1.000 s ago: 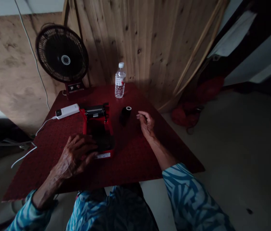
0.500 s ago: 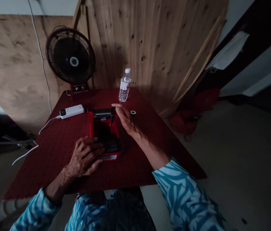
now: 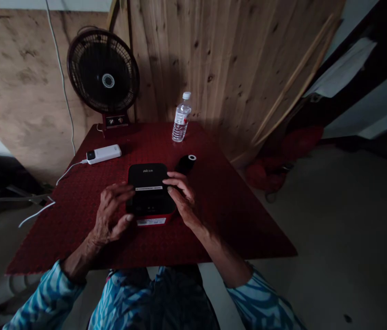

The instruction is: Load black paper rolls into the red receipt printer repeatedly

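Our left hand (image 3: pixel 111 213) and right hand (image 3: pixel 182 197) sit on either side of a compact label printer (image 3: pixel 147 183), red-bodied with its black lid down, at the middle of the red tabletop (image 3: pixel 234 229). The fingers (image 3: pixel 117 192) of both hands lie half curled over the lid's edges, though we cannot tell whether they are gripping it. A black roll (image 3: pixel 186 163) with a white core lies at the printer's 1 o'clock, just beside our right hand. Farther out, a water bottle (image 3: pixel 181 120) stands at 12 o'clock, with a white power bank (image 3: pixel 104 154) at 10 o'clock and a desk fan (image 3: pixel 103 73) beyond it.
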`<state>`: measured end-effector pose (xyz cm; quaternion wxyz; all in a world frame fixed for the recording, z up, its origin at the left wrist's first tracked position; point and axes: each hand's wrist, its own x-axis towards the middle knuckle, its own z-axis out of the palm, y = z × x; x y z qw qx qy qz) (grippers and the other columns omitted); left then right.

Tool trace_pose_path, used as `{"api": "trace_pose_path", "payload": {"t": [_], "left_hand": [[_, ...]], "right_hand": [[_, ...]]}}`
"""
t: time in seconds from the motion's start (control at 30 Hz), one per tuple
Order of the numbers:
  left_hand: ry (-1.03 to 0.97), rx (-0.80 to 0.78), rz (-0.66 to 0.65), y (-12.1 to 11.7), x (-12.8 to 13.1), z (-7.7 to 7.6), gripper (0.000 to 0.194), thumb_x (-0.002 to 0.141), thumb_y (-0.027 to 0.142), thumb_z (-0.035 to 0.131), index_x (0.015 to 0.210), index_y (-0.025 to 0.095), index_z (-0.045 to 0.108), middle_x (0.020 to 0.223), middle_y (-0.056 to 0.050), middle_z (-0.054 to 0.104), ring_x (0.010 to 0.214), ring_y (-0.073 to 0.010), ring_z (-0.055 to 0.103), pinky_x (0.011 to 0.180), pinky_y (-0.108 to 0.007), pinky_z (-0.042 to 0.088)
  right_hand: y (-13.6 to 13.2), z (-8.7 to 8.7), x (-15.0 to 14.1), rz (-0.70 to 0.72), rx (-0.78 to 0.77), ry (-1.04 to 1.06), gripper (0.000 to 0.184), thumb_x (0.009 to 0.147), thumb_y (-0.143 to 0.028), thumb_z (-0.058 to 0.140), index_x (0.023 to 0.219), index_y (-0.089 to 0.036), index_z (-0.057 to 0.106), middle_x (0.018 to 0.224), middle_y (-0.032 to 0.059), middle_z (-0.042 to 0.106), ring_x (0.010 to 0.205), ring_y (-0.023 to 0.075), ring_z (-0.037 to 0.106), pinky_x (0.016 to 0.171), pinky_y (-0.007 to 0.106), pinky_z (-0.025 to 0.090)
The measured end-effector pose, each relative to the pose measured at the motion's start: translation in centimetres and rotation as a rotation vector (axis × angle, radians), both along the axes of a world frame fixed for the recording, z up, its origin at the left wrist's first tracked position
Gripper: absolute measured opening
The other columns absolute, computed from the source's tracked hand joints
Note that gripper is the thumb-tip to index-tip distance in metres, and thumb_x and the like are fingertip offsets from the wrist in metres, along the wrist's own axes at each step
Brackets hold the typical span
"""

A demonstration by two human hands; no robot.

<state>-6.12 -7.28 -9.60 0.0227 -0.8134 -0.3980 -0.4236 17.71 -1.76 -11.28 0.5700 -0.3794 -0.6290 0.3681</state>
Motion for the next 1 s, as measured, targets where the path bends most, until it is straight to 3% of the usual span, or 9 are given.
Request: {"api": "trace_pose_path", "payload": {"t": [0.13, 0.33, 0.53, 0.63, 0.7, 0.83, 1.0], "left_hand": [[0.016, -0.134, 0.101, 0.4, -0.5, -0.2, 0.053, 0.101, 0.058, 0.037, 0.135, 0.023, 0.058, 0.140, -0.015, 0.060, 0.138, -0.0353, 0.047, 0.113, -0.055, 0.035], [0.047, -0.133, 0.075, 0.6, -0.8, -0.7, 0.055, 0.102, 0.060, 0.031, 0.135, 0.025, 0.057, 0.143, -0.015, 0.056, 0.139, -0.0354, 0.045, 0.111, -0.055, 0.036], [0.010, -0.145, 0.034, 0.9, -1.1, -0.6, 0.054, 0.101, 0.063, 0.034, 0.126, 0.026, 0.064, 0.142, -0.014, 0.057, 0.139, -0.0357, 0.045, 0.111, -0.058, 0.038], [-0.199, -0.256, 0.069, 1.2, -0.8, -1.1, 0.060, 0.101, 0.065, 0.029, 0.120, 0.025, 0.070, 0.147, -0.013, 0.055, 0.140, -0.0335, 0.046, 0.114, -0.056, 0.038], [-0.429, -0.361, 0.097, 1.7, -0.6, -1.8, 0.058, 0.102, 0.062, 0.030, 0.125, 0.024, 0.067, 0.151, -0.012, 0.053, 0.141, -0.0312, 0.047, 0.115, -0.052, 0.040], [-0.788, -0.610, 0.079, 3.3, -0.4, -2.6, 0.058, 0.101, 0.056, 0.040, 0.147, 0.023, 0.049, 0.155, -0.014, 0.050, 0.141, -0.0284, 0.050, 0.112, -0.045, 0.046], [-0.940, -0.699, 0.059, 4.3, 0.6, -1.0, 0.064, 0.098, 0.063, 0.038, 0.149, 0.026, 0.048, 0.161, -0.011, 0.043, 0.148, -0.0283, 0.041, 0.115, -0.046, 0.044]], "right_hand": [[0.3, 0.0, -0.4, -0.029, -0.087, 0.065, 0.031, 0.085, -0.025, 0.058, 0.113, -0.033, 0.067, 0.134, 0.0018, 0.062, 0.130, 0.0238, 0.055, 0.115, 0.047, 0.041], [0.5, -0.1, -0.6, 0.018, -0.172, 0.023, 0.049, 0.085, -0.020, 0.055, 0.131, -0.037, 0.058, 0.141, 0.0012, 0.061, 0.130, 0.0250, 0.057, 0.109, 0.049, 0.048], [0.4, 0.3, -0.7, 0.000, -0.201, 0.020, 0.051, 0.084, -0.022, 0.056, 0.133, -0.037, 0.060, 0.142, 0.0002, 0.063, 0.131, 0.0253, 0.057, 0.110, 0.049, 0.048], [1.2, 0.7, -0.1, 0.055, -0.248, 0.087, 0.045, 0.086, -0.033, 0.060, 0.131, -0.033, 0.062, 0.139, 0.0023, 0.065, 0.131, 0.0255, 0.058, 0.110, 0.047, 0.048], [2.0, 0.4, 0.2, 0.036, -0.263, 0.135, 0.044, 0.088, -0.043, 0.059, 0.130, -0.030, 0.062, 0.137, 0.0046, 0.067, 0.131, 0.0256, 0.058, 0.111, 0.047, 0.047], [3.5, -2.0, 0.0, -0.093, -0.229, 0.112, 0.047, 0.092, -0.057, 0.051, 0.128, -0.029, 0.062, 0.135, 0.0058, 0.068, 0.130, 0.0256, 0.059, 0.111, 0.046, 0.046], [4.1, -4.6, -1.1, -0.075, -0.220, 0.098, 0.044, 0.094, -0.054, 0.044, 0.120, -0.025, 0.065, 0.122, 0.0079, 0.073, 0.116, 0.0269, 0.066, 0.102, 0.046, 0.052]]}}
